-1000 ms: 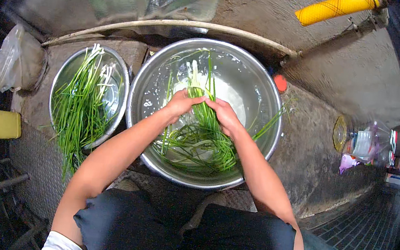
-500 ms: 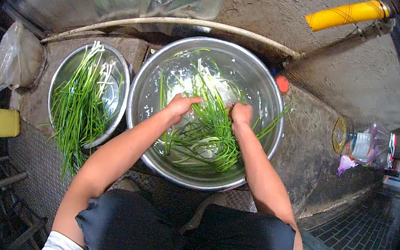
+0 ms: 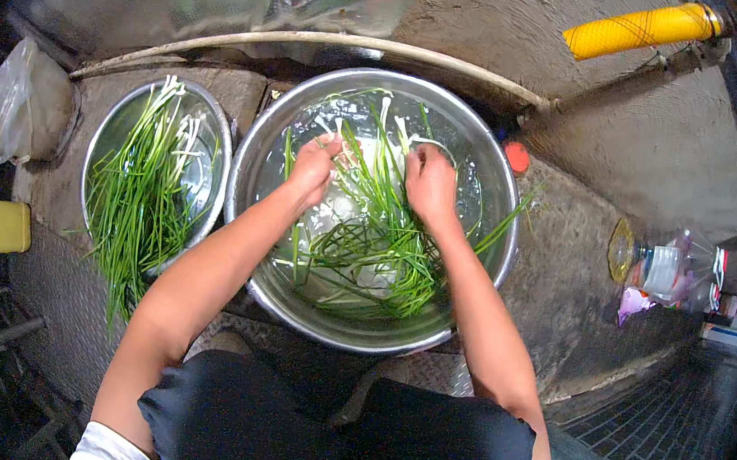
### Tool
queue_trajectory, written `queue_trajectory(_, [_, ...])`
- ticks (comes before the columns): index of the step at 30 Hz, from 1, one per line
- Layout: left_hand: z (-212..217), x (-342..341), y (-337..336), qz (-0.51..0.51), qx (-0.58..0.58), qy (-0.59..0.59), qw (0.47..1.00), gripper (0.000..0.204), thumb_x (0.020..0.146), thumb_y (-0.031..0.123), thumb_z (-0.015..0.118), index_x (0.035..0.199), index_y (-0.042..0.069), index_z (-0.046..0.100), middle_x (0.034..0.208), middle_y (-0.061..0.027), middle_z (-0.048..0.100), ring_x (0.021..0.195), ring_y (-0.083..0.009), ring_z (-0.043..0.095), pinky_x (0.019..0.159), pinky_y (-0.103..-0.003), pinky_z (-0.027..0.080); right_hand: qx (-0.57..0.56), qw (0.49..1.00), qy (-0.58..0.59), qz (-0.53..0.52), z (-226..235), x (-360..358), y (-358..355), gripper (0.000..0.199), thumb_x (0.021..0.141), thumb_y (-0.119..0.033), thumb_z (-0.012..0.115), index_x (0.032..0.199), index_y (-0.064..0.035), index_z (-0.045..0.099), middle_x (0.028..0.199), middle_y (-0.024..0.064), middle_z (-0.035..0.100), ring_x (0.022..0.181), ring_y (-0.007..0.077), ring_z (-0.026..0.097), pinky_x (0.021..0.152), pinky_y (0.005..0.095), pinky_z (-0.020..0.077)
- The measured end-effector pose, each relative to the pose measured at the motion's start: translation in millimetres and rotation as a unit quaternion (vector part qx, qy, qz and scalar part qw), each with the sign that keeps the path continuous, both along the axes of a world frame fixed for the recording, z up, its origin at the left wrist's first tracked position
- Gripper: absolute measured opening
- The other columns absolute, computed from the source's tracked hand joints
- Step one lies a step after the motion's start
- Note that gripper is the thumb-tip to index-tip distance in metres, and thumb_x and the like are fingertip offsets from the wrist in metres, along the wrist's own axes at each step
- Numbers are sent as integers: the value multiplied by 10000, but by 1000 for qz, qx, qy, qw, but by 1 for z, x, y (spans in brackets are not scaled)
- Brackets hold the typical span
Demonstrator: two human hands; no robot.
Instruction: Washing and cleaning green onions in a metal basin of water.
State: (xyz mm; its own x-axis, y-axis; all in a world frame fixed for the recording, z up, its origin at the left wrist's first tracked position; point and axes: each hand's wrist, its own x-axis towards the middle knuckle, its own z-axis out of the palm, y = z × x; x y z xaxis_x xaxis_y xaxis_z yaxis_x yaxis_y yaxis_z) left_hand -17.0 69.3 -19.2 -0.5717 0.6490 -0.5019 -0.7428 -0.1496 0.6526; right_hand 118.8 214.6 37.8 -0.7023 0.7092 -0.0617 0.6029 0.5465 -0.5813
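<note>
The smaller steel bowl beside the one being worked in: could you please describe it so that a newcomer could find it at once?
Start from the large steel basin in the middle, where the left hand and right hand work among wet green chives. Just to its left, on the same ledge, sits the smaller steel bowl. Unlike the basin, it shows no water and no hands, only a tidy bundle of long chives trailing over its near rim.

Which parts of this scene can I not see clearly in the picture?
- Head view: the fingertips of the left hand and right hand are curled into the green chives, so the grip is unclear.
- The bottom of the large steel basin is covered by chives and water.
- The plastic bag at the left rim is cloudy; its contents are hidden.
</note>
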Motion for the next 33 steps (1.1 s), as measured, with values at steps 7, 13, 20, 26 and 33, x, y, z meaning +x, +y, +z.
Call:
queue_trajectory(7, [-4, 1, 15, -20, 1, 4, 1000, 202, 996, 170, 459, 1057, 13, 570, 785, -19, 521, 649, -122, 466, 658, -278, 458, -255, 963, 88, -6, -82, -3, 42, 368, 880, -192, 599, 1161, 45, 581, 995, 189, 671, 900, 233, 636, 809, 324, 482])
queue_trajectory(13, [-18, 1, 25, -46, -123, 50, 990, 232, 981, 266, 514, 990, 40, 564, 793, -24, 547, 610, -108, 453, 579, -266, 403, -287, 955, 55, -58, -81, -18, 22, 414, 940, -333, 528, 1070, 49, 618, 967, 234, 660, 868, 294, 629, 786, 378, 475])
queue_trajectory(20, [6, 5, 30, -59, -190, 20, 980, 589, 858, 611, 571, 937, 27, 595, 721, -36, 588, 570, -115, 501, 503, -294, 402, -349, 924, 93, -127, -80, -15, 8, 326, 957, -298, 545, 963, 7, 661, 882, 85, 664, 743, 168, 552, 682, 341, 460])
queue_trajectory(26, [-4, 1, 34, -83, -46, 124, 988, 267, 892, 135, 633, 1132, 23, 594, 1015, -114, 658, 866, -176, 628, 768, -320, 506, -548, 811, 198, -56, -68, -20, 7, 218, 904, -62, 547, 1098, 21, 601, 958, 87, 657, 819, 164, 595, 732, 331, 479])
queue_trajectory(33, [-2, 9, 26, -96, -87, 78, 988, 178, 942, 220, 559, 919, 44, 574, 636, 0, 499, 527, -104, 462, 481, -274, 393, -479, 862, 91, -138, -34, -16, 0, 347, 968, -363, 501, 906, -42, 618, 714, 12, 552, 576, 115, 443, 524, 279, 357])
